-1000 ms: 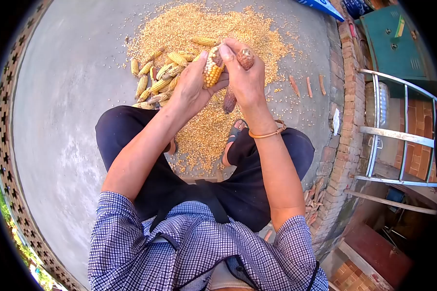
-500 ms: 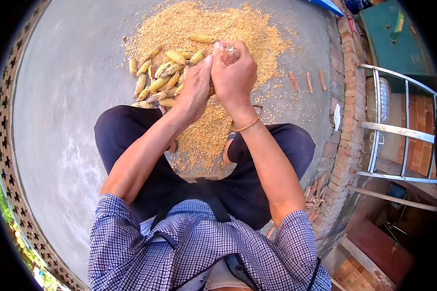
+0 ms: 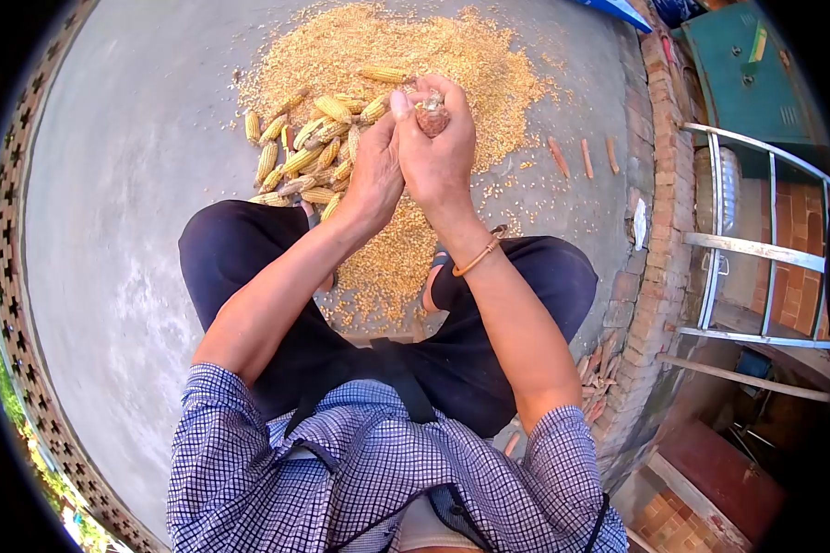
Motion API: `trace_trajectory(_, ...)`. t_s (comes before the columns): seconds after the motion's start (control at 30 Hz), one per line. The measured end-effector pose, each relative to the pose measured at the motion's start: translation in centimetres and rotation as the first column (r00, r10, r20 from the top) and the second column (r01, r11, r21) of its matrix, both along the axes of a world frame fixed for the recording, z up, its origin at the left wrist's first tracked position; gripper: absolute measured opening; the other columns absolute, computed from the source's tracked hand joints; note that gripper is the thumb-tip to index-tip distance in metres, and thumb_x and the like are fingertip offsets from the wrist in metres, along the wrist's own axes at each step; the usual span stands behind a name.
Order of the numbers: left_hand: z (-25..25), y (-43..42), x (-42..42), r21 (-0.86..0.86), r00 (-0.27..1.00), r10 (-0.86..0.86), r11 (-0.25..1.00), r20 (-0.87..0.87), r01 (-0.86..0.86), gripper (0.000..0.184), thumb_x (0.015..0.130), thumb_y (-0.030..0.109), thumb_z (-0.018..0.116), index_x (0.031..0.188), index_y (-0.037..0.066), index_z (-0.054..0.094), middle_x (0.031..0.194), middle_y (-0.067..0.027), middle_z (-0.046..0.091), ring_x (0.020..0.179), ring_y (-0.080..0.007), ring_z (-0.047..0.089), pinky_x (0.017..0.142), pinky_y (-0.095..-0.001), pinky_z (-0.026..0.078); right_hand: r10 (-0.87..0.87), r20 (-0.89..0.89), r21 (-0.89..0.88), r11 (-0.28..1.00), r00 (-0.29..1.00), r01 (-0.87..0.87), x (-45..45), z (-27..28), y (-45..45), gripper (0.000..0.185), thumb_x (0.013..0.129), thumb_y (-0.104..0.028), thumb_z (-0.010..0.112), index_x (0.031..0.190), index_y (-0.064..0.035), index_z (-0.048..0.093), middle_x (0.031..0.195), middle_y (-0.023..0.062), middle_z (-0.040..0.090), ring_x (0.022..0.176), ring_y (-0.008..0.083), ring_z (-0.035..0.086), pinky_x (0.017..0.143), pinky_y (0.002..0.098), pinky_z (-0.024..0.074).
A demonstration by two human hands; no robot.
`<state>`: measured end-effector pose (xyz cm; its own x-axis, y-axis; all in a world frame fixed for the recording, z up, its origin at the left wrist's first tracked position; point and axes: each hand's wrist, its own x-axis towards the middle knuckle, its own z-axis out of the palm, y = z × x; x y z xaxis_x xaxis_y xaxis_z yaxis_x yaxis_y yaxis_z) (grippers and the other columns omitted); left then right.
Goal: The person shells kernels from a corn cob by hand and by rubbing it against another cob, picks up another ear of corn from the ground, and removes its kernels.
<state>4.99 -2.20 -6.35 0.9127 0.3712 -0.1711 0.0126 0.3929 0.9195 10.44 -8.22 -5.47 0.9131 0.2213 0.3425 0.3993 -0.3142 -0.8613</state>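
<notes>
My right hand (image 3: 441,152) is wrapped round a reddish bare corncob (image 3: 432,116), whose end shows between thumb and fingers. Pressed against it from the left is my left hand (image 3: 375,175), its fingers closed; the partly shelled ear seen in it earlier is hidden between the two hands. Just left of the hands lies a pile of yellow corn ears (image 3: 302,160) on the concrete. Loose kernels (image 3: 415,46) spread beyond the hands, and more kernels (image 3: 378,276) lie between my feet.
Several bare cobs (image 3: 587,158) lie on the concrete (image 3: 120,194) to the right. More cobs (image 3: 598,378) are heaped beside a low brick edge (image 3: 659,221). Farther right stand a metal rail (image 3: 756,258) and a green cabinet (image 3: 747,88).
Both hands have come together and moved slightly left, covering the partly shelled ear. The right hand has turned with the bare cob still in it.
</notes>
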Motion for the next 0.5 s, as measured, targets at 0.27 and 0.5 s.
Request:
trace_trajectory(0.27, 0.2, 0.3, 0.1, -0.114, 0.996, -0.086, 0.99, -0.038, 0.081, 0.038, 0.106, 0.033, 0.041, 0.122, 0.001, 0.055, 0.104, -0.0037, 0.063, 0.095, -0.0088, 0.06, 0.079, -0.0249, 0.051, -0.072, -0.194, 0.069, 0.994, 0.978, 0.086, 1.4, -1.2, 0.0, 0.032, 0.086, -0.026, 0.07, 0.1, 0.0025, 0.062, 0.09, 0.0185, 0.068, 0.08, 0.0306, 0.067, 0.075, 0.0389, 0.0509)
trace_trajectory(0.5, 1.5, 1.3, 0.0, -0.451, 0.99, -0.023, 0.891, -0.139, -0.043, 0.035, 0.106, 0.031, 0.04, 0.121, 0.003, 0.056, 0.113, -0.009, 0.062, 0.097, -0.0147, 0.062, 0.085, -0.0325, 0.053, 0.303, -0.419, 0.376, 0.916, 0.856, -0.14, 2.0, 1.8, -1.2, 0.044, 0.089, -0.032, 0.072, 0.106, 0.0074, 0.061, 0.095, 0.0121, 0.065, 0.09, 0.0187, 0.062, 0.08, 0.0349, 0.0495)
